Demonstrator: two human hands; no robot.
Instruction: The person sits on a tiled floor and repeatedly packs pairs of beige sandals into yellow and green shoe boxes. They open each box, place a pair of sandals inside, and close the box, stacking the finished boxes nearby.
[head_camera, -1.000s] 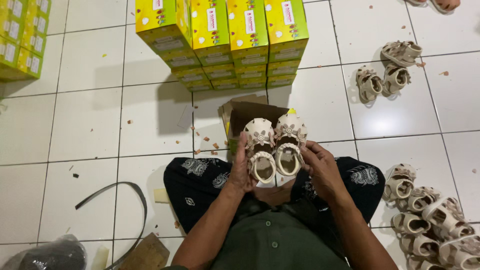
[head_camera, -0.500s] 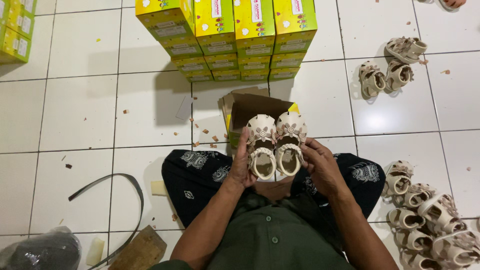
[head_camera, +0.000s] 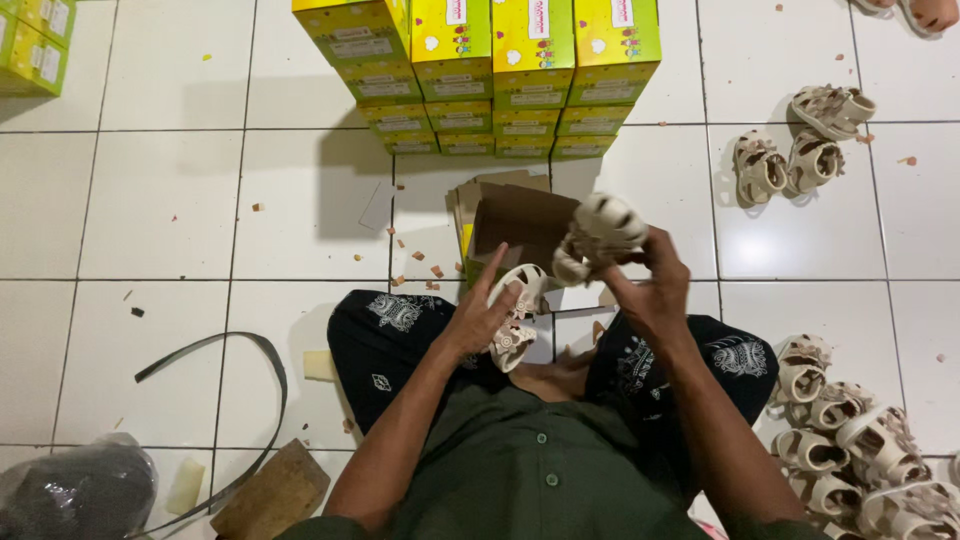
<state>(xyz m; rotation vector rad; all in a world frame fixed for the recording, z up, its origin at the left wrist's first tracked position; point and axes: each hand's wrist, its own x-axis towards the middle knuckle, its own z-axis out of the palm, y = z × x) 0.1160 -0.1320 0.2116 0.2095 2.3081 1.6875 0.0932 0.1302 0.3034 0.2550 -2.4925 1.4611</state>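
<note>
At the bottom centre of the frame the person sits cross-legged on the white tiled floor (head_camera: 170, 200), so the lap serves as a work surface close to everything. The left hand (head_camera: 478, 318), just left of centre, wraps its fingers around a small cream strappy sandal (head_camera: 515, 315), index finger stretched up along it; the sandal rests low against the knee, steadied there. The right hand (head_camera: 648, 290), just right of centre, is closed around a second cream sandal (head_camera: 598, 235) lifted higher and tilted, blurred, right above the open brown cardboard shoebox (head_camera: 520, 220). The box lies directly in front of the knees with its mouth toward the person, within easy reach of both hands.

In the lower right corner a heap of matching cream sandals (head_camera: 850, 450) lies beside the right leg. In the lower left, a curved grey strap (head_camera: 215, 350) and a dark plastic bag (head_camera: 75, 495) lie aside. Further off, upper right, three loose sandals (head_camera: 795, 150) sit apart. At top centre, stacked yellow-green shoeboxes (head_camera: 490, 75) stand just behind the open box.
</note>
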